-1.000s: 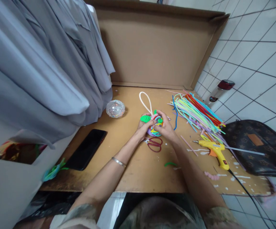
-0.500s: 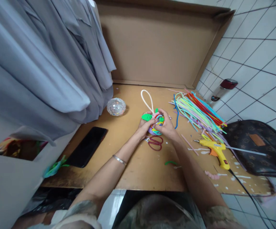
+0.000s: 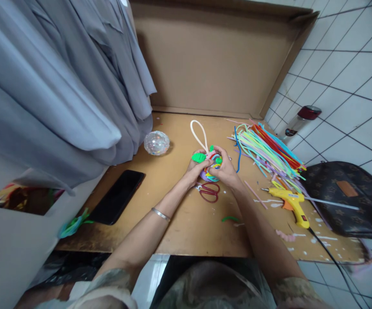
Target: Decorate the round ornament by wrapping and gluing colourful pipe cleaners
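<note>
Both of my hands hold a small multicoloured pipe-cleaner craft (image 3: 214,159) over the middle of the table. It has green leaf-like parts, rainbow-coloured strands and a white loop (image 3: 199,134) rising from its top. My left hand (image 3: 199,168) is closed on its left side, by a green ribbed piece. On the right side, my right hand (image 3: 225,168) curls round it, thumb on the front. Fingers cover part of the craft, so its full shape is hidden. Just below the hands lie scissors with dark red handles (image 3: 209,192).
A bundle of coloured pipe cleaners (image 3: 266,146) lies at the right, with a yellow glue gun (image 3: 290,199) and a dark bag (image 3: 343,197) nearby. To the left are a clear faceted bowl (image 3: 156,143) and a black phone (image 3: 118,197). A cardboard panel (image 3: 211,60) stands behind.
Hardly anything differs. Both hands keep their hold on the craft in the same place, and the view has shifted very slightly.
</note>
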`<action>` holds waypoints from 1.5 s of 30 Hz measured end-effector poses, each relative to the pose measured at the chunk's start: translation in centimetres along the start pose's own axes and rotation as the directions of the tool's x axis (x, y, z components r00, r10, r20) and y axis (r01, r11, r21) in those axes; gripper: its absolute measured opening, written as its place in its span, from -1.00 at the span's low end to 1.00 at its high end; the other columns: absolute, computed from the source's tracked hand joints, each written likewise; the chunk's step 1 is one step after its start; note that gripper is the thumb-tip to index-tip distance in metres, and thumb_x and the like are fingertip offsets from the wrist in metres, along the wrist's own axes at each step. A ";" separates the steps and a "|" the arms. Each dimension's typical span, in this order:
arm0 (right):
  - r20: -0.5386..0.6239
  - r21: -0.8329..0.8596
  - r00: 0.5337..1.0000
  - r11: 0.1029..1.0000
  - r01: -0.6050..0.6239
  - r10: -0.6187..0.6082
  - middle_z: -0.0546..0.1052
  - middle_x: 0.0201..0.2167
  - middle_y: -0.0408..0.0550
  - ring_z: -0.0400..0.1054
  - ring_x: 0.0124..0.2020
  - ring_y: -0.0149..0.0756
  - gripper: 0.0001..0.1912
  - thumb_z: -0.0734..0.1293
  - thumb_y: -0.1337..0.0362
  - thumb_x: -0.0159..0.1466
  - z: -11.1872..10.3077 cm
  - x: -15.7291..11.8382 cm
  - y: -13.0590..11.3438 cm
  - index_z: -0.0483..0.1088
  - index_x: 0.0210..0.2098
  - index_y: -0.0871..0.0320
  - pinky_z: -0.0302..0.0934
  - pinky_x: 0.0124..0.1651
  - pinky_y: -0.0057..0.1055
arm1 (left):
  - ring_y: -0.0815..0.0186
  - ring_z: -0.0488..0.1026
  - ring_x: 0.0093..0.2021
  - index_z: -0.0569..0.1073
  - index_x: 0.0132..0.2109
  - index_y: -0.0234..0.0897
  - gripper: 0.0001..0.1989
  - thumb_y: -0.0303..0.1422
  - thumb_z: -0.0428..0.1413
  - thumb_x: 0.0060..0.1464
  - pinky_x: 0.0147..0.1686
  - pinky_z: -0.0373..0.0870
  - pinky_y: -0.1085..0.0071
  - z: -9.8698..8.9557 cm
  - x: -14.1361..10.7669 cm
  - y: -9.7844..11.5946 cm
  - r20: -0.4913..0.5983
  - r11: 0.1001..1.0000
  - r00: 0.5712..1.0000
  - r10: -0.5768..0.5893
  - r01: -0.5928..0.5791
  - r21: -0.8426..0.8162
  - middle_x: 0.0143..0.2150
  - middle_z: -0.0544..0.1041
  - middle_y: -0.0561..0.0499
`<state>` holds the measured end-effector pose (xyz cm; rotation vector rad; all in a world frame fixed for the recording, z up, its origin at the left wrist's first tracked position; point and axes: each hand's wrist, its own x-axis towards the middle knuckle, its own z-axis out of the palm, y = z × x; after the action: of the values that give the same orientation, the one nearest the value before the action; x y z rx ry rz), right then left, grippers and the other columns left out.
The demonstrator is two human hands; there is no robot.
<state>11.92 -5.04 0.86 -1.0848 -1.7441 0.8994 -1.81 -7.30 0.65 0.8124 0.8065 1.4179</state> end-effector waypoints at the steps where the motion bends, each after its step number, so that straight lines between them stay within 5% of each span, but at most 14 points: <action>1: -0.012 -0.002 1.000 1.000 -0.003 0.003 0.35 0.24 0.08 0.23 0.26 0.05 -0.15 0.44 0.23 -0.08 0.0 0.0 0.0 0.21 0.22 0.03 0.09 0.34 0.00 | 0.24 0.52 -0.19 0.30 -0.04 -0.20 -0.38 -0.32 0.34 -0.30 -0.05 0.43 0.25 -0.2 0.1 0.1 0.027 1.000 1.000 0.005 -0.005 -0.008 -0.20 0.52 0.05; 10: -0.037 0.067 0.999 0.998 -0.018 0.021 0.40 0.18 0.02 0.27 0.24 0.03 -0.16 0.45 0.24 -0.14 -0.2 0.1 -0.4 0.24 0.16 0.01 0.13 0.32 -0.03 | 0.20 0.46 -0.07 0.28 0.15 -0.15 -0.22 -0.45 0.20 -0.34 0.01 0.38 0.23 -2.1 0.1 0.4 0.243 0.999 0.970 0.026 -0.030 0.012 -0.06 0.49 0.02; 45: -0.031 0.048 0.999 0.998 -0.030 0.032 0.42 0.16 0.02 0.26 0.25 0.06 -0.21 0.45 0.25 -0.14 -0.5 0.1 -0.6 0.29 0.12 -0.01 0.10 0.34 0.03 | 0.09 0.39 0.12 0.20 0.25 -0.15 -0.10 -0.27 0.35 -0.29 0.16 0.31 0.14 -3.3 0.7 -0.3 0.312 0.939 0.938 0.152 -0.236 0.251 0.19 0.37 -0.11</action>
<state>12.16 -5.09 1.59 -1.0923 -1.6761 0.9326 -4.45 -6.58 -1.27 1.3232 0.7257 1.3295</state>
